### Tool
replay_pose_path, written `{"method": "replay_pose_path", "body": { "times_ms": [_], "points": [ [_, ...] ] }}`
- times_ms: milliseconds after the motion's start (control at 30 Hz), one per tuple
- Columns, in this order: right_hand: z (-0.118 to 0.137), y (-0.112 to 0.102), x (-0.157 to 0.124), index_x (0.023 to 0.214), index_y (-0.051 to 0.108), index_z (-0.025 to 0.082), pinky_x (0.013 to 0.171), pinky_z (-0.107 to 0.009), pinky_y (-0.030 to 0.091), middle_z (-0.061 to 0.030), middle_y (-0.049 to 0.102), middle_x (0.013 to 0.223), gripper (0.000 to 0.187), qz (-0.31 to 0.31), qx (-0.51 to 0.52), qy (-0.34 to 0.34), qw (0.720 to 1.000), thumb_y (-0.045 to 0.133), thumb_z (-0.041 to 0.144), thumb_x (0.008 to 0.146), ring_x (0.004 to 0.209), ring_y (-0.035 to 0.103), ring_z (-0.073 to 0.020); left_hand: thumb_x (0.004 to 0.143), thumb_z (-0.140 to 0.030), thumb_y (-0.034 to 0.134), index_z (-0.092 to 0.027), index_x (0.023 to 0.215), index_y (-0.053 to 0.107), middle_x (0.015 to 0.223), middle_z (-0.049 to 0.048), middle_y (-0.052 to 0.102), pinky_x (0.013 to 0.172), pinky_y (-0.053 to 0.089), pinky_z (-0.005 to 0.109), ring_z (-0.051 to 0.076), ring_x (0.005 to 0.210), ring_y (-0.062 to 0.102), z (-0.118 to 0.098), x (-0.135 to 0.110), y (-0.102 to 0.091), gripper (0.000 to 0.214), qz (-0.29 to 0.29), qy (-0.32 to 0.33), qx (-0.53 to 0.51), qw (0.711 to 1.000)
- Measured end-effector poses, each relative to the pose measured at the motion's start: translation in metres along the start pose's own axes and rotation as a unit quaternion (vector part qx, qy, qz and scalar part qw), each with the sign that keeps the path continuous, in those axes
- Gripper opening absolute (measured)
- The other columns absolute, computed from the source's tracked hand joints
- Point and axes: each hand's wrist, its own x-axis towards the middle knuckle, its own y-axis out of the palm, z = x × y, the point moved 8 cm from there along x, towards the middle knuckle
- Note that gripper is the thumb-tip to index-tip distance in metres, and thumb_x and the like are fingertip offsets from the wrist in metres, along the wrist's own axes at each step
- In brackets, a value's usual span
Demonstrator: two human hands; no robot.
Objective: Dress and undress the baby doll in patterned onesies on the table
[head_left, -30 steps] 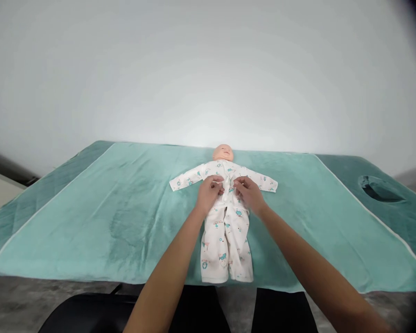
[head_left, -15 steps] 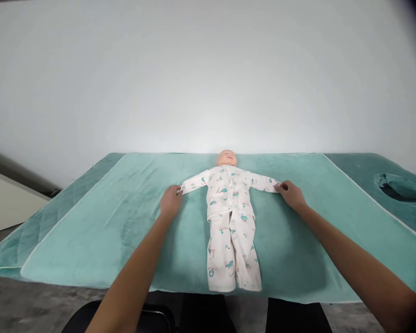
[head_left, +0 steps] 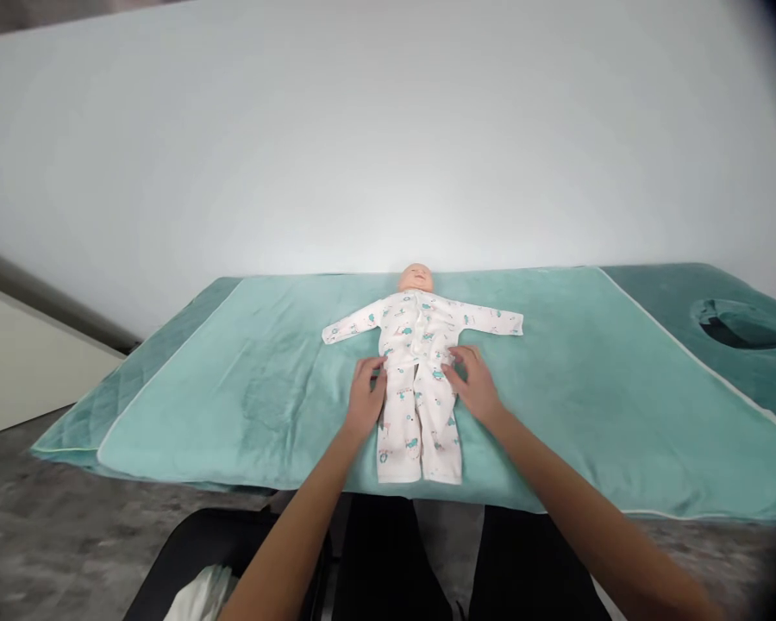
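Note:
A baby doll (head_left: 416,278) lies on its back, head toward the wall, dressed in a white long-sleeved top (head_left: 410,323) and white trousers (head_left: 402,431) with small teal and pink prints. Both sleeves stretch out sideways, and no doll hands show at the cuffs. My left hand (head_left: 367,398) is at the left side of the doll's waist, fingers curved and apart by the top's hem. On the opposite side, my right hand (head_left: 475,384) touches the waist with thumb and fingers spread. Neither hand visibly grips the cloth.
A teal padded cover (head_left: 595,414) lies under the doll, with an oval hole (head_left: 743,328) at its right end. Behind stands a white wall (head_left: 388,138). A black chair (head_left: 200,539) with white fabric (head_left: 200,595) on it is below, left of my legs.
Both hands have let go of the sleeve cuffs and moved inward and down to the doll's waist. The view has shifted a little, bringing the white fabric on the chair into sight.

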Motion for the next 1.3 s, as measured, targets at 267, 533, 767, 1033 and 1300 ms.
{"method": "replay_pose_path", "body": {
  "times_ms": [267, 533, 767, 1033, 1300],
  "points": [
    [0.047, 0.007, 0.008, 0.106, 0.066, 0.023, 0.089, -0.041, 0.047, -0.0083, 0.062, 0.105, 0.021, 0.096, -0.096, -0.099, 0.986, 0.048, 0.031, 0.1, 0.101, 0.056, -0.0254, 0.09, -0.029, 0.055, -0.02, 0.092, 0.063, 0.099, 0.0045, 0.06, 0.09, 0.048, 0.033, 0.018, 0.098, 0.058, -0.017, 0.005, -0.007, 0.012, -0.052, -0.028, -0.009, 0.998],
    [0.033, -0.032, -0.045, 0.095, 0.063, 0.021, 0.086, -0.039, 0.047, -0.0069, 0.06, 0.101, 0.022, -0.002, 0.005, 0.05, 0.999, 0.048, 0.038, 0.098, 0.095, 0.058, -0.0232, 0.092, -0.037, 0.054, -0.02, 0.096, 0.062, 0.102, 0.0058, 0.065, 0.087, 0.051, 0.034, 0.02, 0.098, 0.061, -0.021, -0.059, -0.026, 0.019, -0.06, -0.151, -0.042, 0.986],
    [0.072, 0.006, -0.155, 0.123, 0.054, 0.029, 0.087, -0.039, 0.053, -0.0057, 0.057, 0.121, 0.048, 0.082, 0.103, 0.106, 0.986, 0.074, 0.032, 0.079, 0.106, 0.06, -0.0254, 0.086, -0.031, 0.067, -0.031, 0.13, 0.058, 0.129, 0.0071, 0.052, 0.102, 0.05, 0.037, 0.023, 0.125, 0.054, -0.035, -0.167, -0.014, 0.045, 0.042, -0.093, 0.009, 0.995],
    [0.098, -0.017, -0.132, 0.079, 0.053, 0.024, 0.059, -0.031, 0.045, -0.0033, 0.053, 0.084, 0.013, -0.036, 0.08, 0.054, 0.995, 0.05, 0.015, 0.088, 0.073, 0.055, -0.0188, 0.096, -0.027, 0.052, -0.03, 0.124, 0.063, 0.098, 0.0047, 0.064, 0.078, 0.054, 0.034, 0.019, 0.087, 0.063, -0.066, -0.151, -0.013, 0.03, 0.013, -0.028, 0.024, 0.999],
    [0.13, -0.069, -0.152, 0.089, 0.057, 0.03, 0.058, -0.033, 0.045, -0.0033, 0.053, 0.081, 0.02, -0.029, 0.053, -0.027, 0.998, 0.054, 0.01, 0.086, 0.07, 0.055, -0.02, 0.095, -0.022, 0.05, -0.036, 0.111, 0.07, 0.094, 0.0049, 0.064, 0.073, 0.054, 0.034, 0.02, 0.085, 0.065, -0.089, -0.161, -0.052, 0.029, -0.035, -0.002, 0.003, 0.999]
  ]
}}
